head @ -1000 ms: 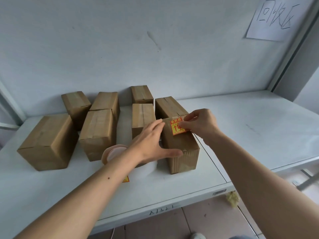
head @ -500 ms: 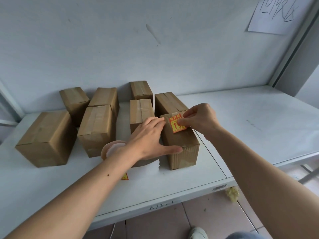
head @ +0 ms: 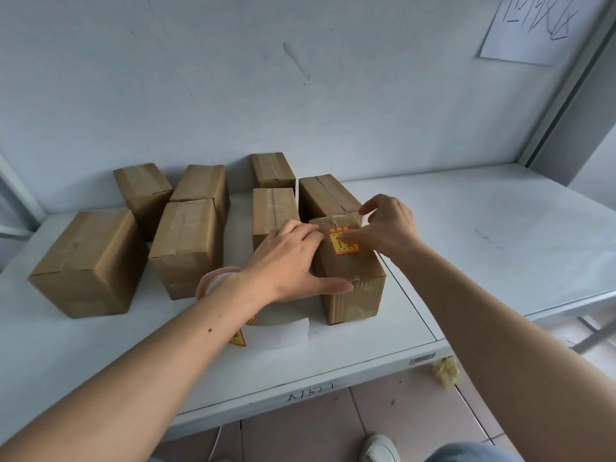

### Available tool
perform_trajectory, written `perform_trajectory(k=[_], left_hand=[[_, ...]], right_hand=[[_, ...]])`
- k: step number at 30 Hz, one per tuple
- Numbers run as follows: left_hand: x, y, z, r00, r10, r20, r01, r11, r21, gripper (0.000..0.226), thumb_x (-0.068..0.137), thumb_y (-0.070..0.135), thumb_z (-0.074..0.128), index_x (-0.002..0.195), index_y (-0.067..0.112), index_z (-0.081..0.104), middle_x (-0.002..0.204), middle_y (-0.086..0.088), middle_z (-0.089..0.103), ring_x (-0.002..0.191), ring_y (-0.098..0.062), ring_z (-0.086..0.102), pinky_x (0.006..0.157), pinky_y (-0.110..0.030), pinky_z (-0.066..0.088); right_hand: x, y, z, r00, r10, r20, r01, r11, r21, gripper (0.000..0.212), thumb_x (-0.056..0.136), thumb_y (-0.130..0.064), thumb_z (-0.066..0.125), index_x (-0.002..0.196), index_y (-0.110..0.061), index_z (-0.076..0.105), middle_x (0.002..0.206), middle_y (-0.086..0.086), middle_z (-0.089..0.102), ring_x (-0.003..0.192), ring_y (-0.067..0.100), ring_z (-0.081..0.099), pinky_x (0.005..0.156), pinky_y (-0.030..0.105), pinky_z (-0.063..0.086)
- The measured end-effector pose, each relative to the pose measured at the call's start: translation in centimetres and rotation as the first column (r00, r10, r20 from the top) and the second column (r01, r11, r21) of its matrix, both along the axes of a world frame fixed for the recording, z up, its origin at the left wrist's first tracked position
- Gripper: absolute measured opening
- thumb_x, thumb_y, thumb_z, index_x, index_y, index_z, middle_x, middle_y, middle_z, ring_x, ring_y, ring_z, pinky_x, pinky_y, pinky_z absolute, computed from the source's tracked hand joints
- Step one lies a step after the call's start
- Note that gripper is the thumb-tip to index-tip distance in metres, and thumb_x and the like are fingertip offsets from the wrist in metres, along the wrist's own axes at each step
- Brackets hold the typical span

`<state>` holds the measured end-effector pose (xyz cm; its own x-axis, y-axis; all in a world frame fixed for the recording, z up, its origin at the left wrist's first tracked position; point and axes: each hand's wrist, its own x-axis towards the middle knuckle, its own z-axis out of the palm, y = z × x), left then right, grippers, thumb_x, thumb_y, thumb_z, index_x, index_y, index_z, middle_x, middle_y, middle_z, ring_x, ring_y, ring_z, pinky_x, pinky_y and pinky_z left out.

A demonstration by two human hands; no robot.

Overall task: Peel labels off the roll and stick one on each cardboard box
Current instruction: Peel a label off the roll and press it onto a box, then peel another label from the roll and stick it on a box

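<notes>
White table (head: 466, 261) holds seven cardboard boxes; landmark = front box (head: 350, 281), nearest the edge. Other six boxes (head: 186, 245) sit left of and behind it, no labels visible on them, so approx one of seven done. Label roll (head: 216, 281) just left of front box, partly hidden by forearm. Left hand (head: 290, 261), fingers straight, steadies front box. Right hand (head: 386, 228) presses thumb on red-yellow label (head: 343, 241) atop front box.

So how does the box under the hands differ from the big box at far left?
The near box carries a red and yellow label; the far-left box shows none. Both hands touch the near box, the left hand steadying it, the right hand pressing the label; nothing touches the far-left box. Both are taped brown cardboard.
</notes>
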<state>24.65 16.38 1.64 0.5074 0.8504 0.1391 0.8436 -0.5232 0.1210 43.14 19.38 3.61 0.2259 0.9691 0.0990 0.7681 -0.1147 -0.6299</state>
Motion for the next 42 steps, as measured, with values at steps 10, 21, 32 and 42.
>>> perform_trajectory(k=[10, 21, 32, 42], left_hand=[[-0.3, -0.3, -0.9, 0.971, -0.226, 0.080, 0.210, 0.962, 0.173, 0.077, 0.081, 0.076, 0.036, 0.129, 0.020, 0.055, 0.129, 0.001, 0.052, 0.108, -0.018, 0.056, 0.074, -0.035, 0.057], [0.0, -0.8, -1.3, 0.970, -0.243, 0.012, 0.234, 0.946, 0.224, 0.073, 0.088, 0.068, 0.029, 0.128, 0.014, 0.057, 0.126, -0.001, 0.056, 0.102, -0.018, 0.061, 0.068, -0.033, 0.057], [-0.1, -2.3, -0.4, 0.994, -0.093, 0.048, 0.088, 0.991, 0.096, 0.077, 0.086, 0.070, 0.034, 0.144, 0.020, 0.038, 0.151, 0.005, 0.037, 0.130, -0.016, 0.045, 0.091, -0.036, 0.049], [-9.1, -7.3, -2.3, 0.973, 0.159, 0.164, -0.143, 0.984, -0.110, 0.072, 0.061, 0.057, 0.079, 0.122, 0.027, 0.054, 0.132, 0.010, 0.051, 0.122, -0.013, 0.047, 0.096, -0.035, 0.044]], right_hand=[[-0.2, 0.8, -1.5, 0.987, 0.042, -0.152, -0.040, 0.999, 0.014, 0.034, 0.075, -0.039, 0.076, 0.106, -0.025, 0.068, 0.094, 0.001, 0.062, 0.099, 0.022, 0.062, 0.082, 0.032, 0.051], [0.1, -0.5, -1.9, 0.909, -0.022, -0.417, -0.008, 0.998, -0.070, 0.049, 0.064, -0.031, 0.086, 0.108, -0.027, 0.066, 0.087, 0.004, 0.067, 0.084, 0.021, 0.068, 0.076, 0.036, 0.057], [0.4, -4.1, -0.5, 0.914, 0.001, -0.405, -0.016, 0.999, -0.034, 0.053, 0.071, -0.012, 0.080, 0.119, -0.022, 0.062, 0.112, 0.003, 0.062, 0.098, 0.019, 0.062, 0.086, 0.037, 0.054], [-7.7, -11.5, -1.2, 0.951, 0.308, 0.011, -0.292, 0.889, 0.353, 0.018, 0.074, -0.005, 0.067, 0.083, -0.020, 0.070, 0.081, -0.009, 0.064, 0.070, 0.008, 0.057, 0.061, 0.010, 0.041]])
